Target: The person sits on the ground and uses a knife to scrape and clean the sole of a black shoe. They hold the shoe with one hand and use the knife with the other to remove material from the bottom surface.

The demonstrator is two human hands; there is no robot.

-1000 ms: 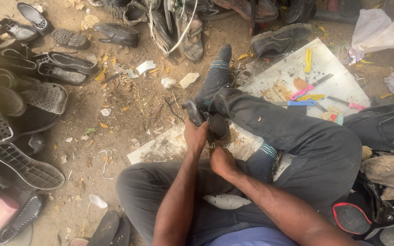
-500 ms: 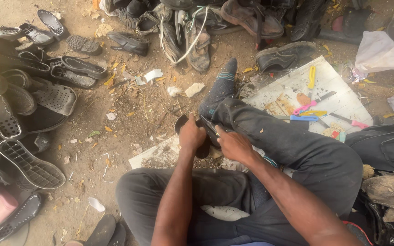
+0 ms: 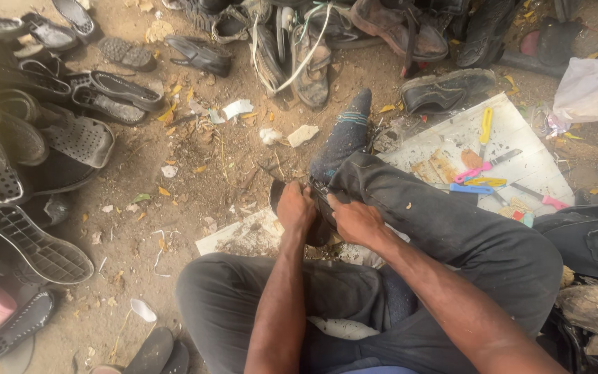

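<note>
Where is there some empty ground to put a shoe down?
Bare dirt lies between the grey soles on the left and the hands, below the paper scraps. The white board is crowded with tools, and the shoe pile fills the top.

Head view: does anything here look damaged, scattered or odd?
Yes. Paper scraps and dry leaves litter the dirt. A detached shoe sole lies tread up at left. Both hands, left hand and right hand, grip a dark shoe braced against the leg.
</note>
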